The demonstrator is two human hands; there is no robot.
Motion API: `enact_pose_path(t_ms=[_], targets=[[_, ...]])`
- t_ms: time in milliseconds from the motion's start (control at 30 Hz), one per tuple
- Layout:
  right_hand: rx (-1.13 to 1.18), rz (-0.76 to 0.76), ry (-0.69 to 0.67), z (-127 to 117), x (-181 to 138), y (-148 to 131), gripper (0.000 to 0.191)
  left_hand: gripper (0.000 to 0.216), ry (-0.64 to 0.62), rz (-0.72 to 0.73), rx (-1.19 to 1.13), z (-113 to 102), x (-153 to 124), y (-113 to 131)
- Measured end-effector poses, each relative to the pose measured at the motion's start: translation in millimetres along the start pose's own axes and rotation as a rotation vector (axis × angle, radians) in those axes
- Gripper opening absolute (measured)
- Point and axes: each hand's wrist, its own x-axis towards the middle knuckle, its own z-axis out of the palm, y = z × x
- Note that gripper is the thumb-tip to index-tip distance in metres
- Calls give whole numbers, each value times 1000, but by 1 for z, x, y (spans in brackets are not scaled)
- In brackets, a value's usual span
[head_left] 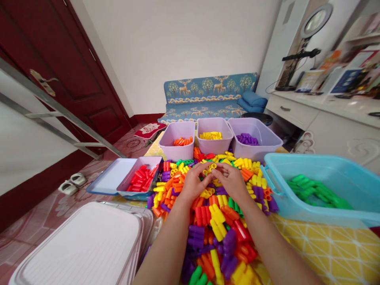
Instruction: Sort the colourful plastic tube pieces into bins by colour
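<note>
A heap of coloured plastic tube pieces (213,221) in red, orange, yellow, green and purple covers the yellow patterned table (326,253). My left hand (192,184) and my right hand (230,180) meet above the heap's middle. Both are closed, and their fingertips pinch yellow tube pieces (211,168) between them. Behind stand three lilac bins: one with orange pieces (178,140), one with yellow pieces (214,135), one with purple pieces (252,138). A bin of red pieces (141,178) sits to the left, and a blue tub with green pieces (320,186) to the right.
A white lid (86,241) lies at the front left, and a blue lid (109,178) lies under the red bin. A patterned sofa (208,97) stands against the far wall. White drawers (326,114) are on the right; a ladder (59,111) and a dark red door (59,51) on the left.
</note>
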Motion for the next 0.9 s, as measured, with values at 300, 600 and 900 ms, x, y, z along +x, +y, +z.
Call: enact_pose_path(t_ms=[300, 600, 900], targets=[[-69, -2, 11, 2, 0, 6, 36, 31, 407, -54, -7, -8, 1, 6], [-73, 27, 7, 0, 0, 10, 41, 33, 718, -93, 306, -70, 74, 15], [-134, 6, 38, 1, 1, 9, 36, 34, 155, -196, 502, -49, 62, 2]])
